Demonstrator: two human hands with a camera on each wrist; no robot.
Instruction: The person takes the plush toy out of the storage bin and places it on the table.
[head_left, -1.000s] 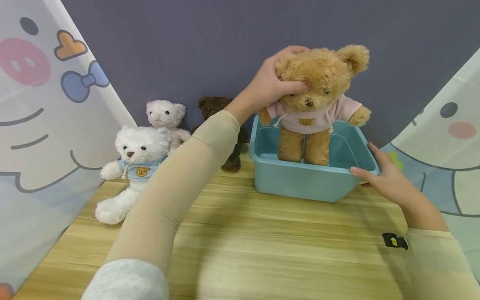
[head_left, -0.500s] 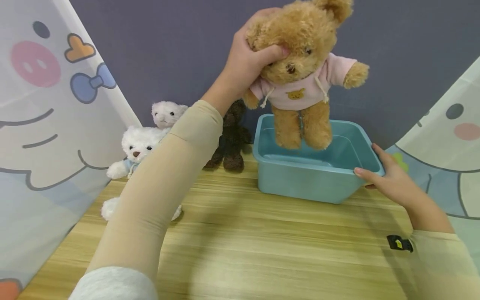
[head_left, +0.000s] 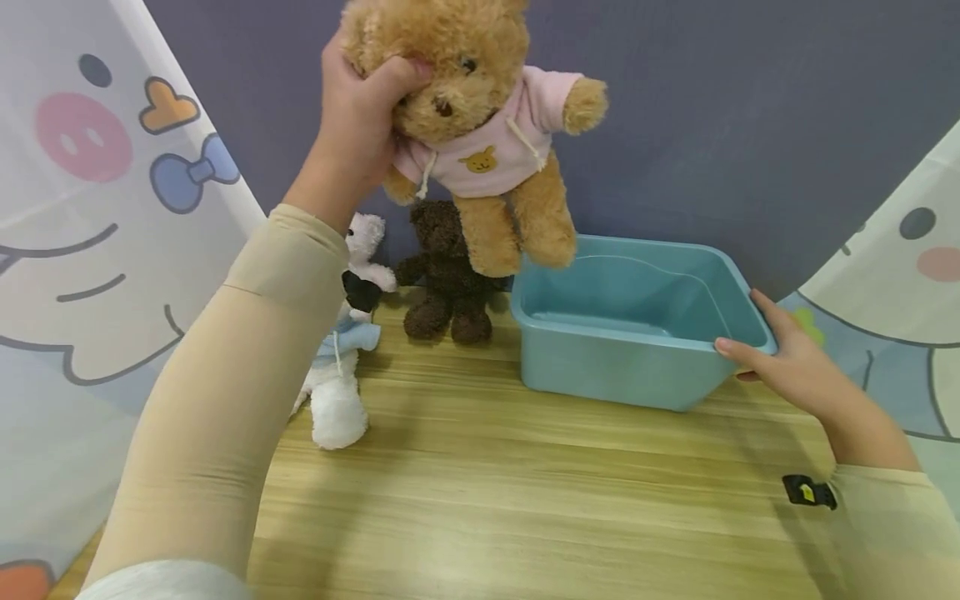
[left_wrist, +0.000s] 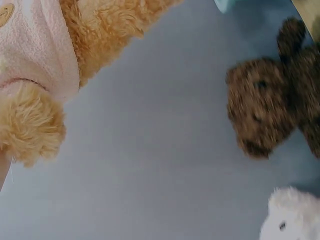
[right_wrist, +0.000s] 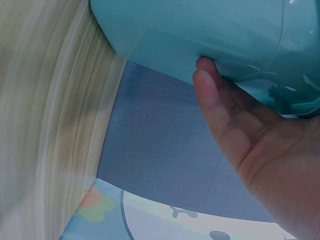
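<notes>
My left hand grips a tan teddy bear by the head and holds it up in the air, left of the blue tub. The bear wears a pink hoodie, and its legs dangle over the tub's left rim. In the left wrist view the tan teddy bear fills the upper left corner. My right hand holds the tub's near right corner, thumb on the front rim and fingers along the side. The right wrist view shows my right hand against the blue tub. Nothing lies inside the tub.
A dark brown bear sits against the grey back wall left of the tub. Two white bears stand further left, partly hidden by my left arm. Cartoon-printed curtains flank the wooden table.
My left hand has lifted the tan bear out of the tub and carried it up and to the left. My right hand has stayed on the tub's corner.
</notes>
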